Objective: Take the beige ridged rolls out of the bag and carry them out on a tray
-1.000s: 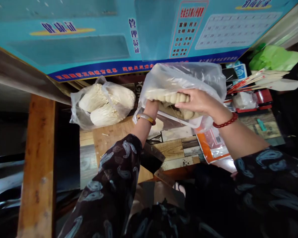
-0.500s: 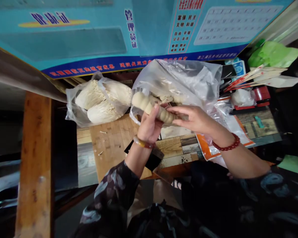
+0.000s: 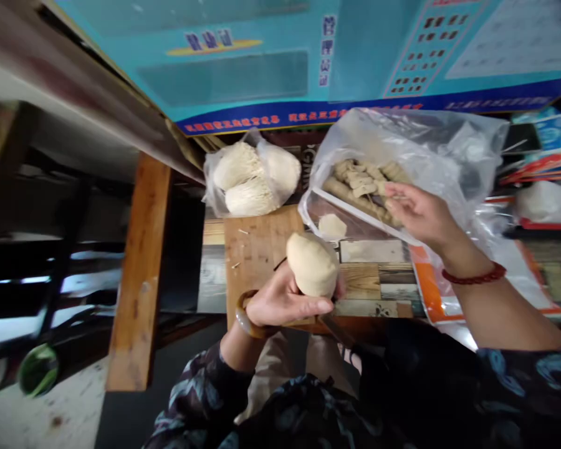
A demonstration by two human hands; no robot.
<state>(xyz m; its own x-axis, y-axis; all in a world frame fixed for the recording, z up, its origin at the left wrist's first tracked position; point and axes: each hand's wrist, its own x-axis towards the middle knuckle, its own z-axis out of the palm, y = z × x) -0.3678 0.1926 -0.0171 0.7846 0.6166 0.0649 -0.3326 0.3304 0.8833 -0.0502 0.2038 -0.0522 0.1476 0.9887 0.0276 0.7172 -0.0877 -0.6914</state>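
left hand (image 3: 280, 302), frame centre: grasping pale roll (image 3: 311, 264) over cutting board (image 3: 255, 249). right hand (image 3: 414, 209), upper right: fingers loose inside clear bag (image 3: 430, 146). bagged mushrooms (image 3: 250, 178) behind.

Glossy plastic bag (image 3: 430, 146), scuffed wooden board (image 3: 257, 249)

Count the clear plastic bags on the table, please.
2. One bag with white mushrooms lies behind the cutting board; the larger bag is at the right hand. Others may be hidden.
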